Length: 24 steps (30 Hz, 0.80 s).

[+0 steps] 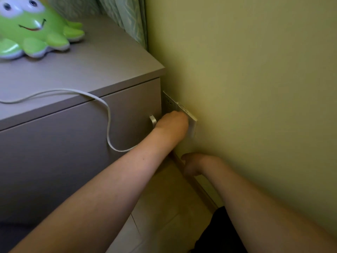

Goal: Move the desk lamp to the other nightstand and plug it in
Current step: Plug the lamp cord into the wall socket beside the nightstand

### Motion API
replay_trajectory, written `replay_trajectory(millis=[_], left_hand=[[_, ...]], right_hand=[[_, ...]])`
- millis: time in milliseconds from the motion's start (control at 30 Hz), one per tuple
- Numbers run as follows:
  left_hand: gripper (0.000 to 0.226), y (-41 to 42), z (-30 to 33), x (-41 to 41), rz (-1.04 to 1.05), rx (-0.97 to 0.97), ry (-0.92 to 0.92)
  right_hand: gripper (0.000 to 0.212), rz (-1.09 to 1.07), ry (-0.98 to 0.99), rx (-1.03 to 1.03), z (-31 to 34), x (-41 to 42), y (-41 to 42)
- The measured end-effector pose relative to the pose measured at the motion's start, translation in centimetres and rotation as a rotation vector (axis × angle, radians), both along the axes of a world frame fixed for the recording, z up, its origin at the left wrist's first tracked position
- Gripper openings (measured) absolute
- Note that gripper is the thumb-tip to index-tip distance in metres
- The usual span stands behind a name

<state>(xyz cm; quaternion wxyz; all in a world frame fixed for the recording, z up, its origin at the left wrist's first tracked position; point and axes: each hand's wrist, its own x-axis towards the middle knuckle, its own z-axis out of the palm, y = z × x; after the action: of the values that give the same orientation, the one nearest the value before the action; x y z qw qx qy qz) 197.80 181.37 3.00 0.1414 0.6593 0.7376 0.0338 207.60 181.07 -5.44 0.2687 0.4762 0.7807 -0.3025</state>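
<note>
A green octopus-shaped lamp [34, 28] with big eyes stands at the back left of the grey nightstand [102, 70]. Its white cord [108, 114] runs across the top, loops down the drawer front and passes behind my left forearm. My left hand [172, 123] is pressed against the white wall socket plate [182, 110] beside the nightstand; its fingers are curled and the plug is hidden under them. My right hand [195, 164] rests lower, against the wall near the skirting board, fingers bent, nothing visible in it.
A metal drawer handle [152, 121] sticks out just left of my left hand. A green patterned curtain [127, 17] hangs behind the nightstand. The yellow-green wall [255, 88] fills the right side. Pale floor tiles [164, 207] lie below.
</note>
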Motion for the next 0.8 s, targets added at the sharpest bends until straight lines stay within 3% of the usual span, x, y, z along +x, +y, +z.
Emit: replay_trajectory(millis=[500, 800], left_hand=[[0.026, -2.0, 9.9, -1.1, -0.245, 0.364, 0.123], [0.047, -2.3, 17.2, -4.0, -0.178, 0.522, 0.085]], right_hand=[[0.052, -0.14, 0.263, 0.332, 11.6, 0.0, -1.2], [0.052, -0.24, 0.43, 0.534, 18.6, -0.7, -1.0]])
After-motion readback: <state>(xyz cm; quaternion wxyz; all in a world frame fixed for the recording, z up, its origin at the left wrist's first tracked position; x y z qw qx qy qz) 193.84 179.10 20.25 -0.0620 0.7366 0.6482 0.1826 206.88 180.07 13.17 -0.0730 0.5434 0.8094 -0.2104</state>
